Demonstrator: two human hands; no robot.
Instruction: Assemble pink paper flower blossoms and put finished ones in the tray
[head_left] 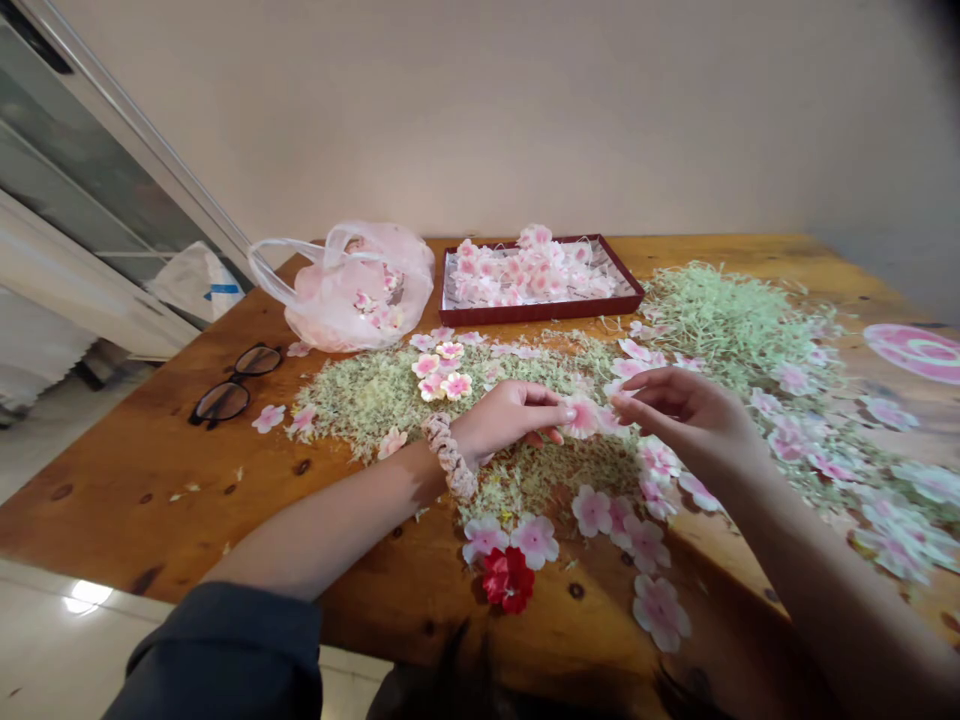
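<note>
My left hand (516,415), a scrunchie on its wrist, pinches a pale pink artificial flower (582,417) between thumb and fingers. Close by on the right, my right hand (686,408) has its thumb and index finger pressed together beside that flower. Whatever lies between those fingertips is too small to make out. Below both hands spread pale green stamen-like bits (555,478). Loose pink flower petals (646,545) lie nearer me, with one red flower (508,580) by the table's front edge. A small cluster of pink-and-cream flowers (442,372) sits left of the hands.
Along the back stand a dark red box (544,311) of pink flowers and a translucent plastic bag (330,315) with more inside. Eyeglasses (234,385) rest at the left. A green stringy heap (731,310) and a pink round piece (915,352) are on the wooden table's (247,510) right.
</note>
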